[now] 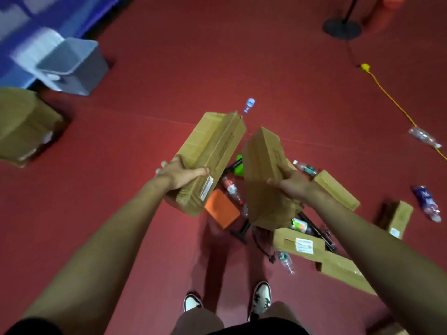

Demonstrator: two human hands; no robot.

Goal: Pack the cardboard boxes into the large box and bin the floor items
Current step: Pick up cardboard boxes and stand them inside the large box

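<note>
Two long cardboard boxes are held above the floor, one in each hand. The left box [210, 153] is clasped near its close end by the left grip [181, 175], fingers curled over its top edge. The right box [262, 170] is held the same way by the right grip [290, 182], thumb on the near face. Both long axes run away from the body and lean toward each other, so the far ends come close but are not seen to touch.

The large box [21, 124] lies well off to the left, at the frame's edge, on the left grip's side. That box would probably be put in first, and a swing to the left is called for. Its opening is too blurred to be judged.

Beyond it a grey bin [75, 64] stands. More boxes [336, 189] and bottles [232, 187] are scattered on the floor under and to the right of the grips.
</note>
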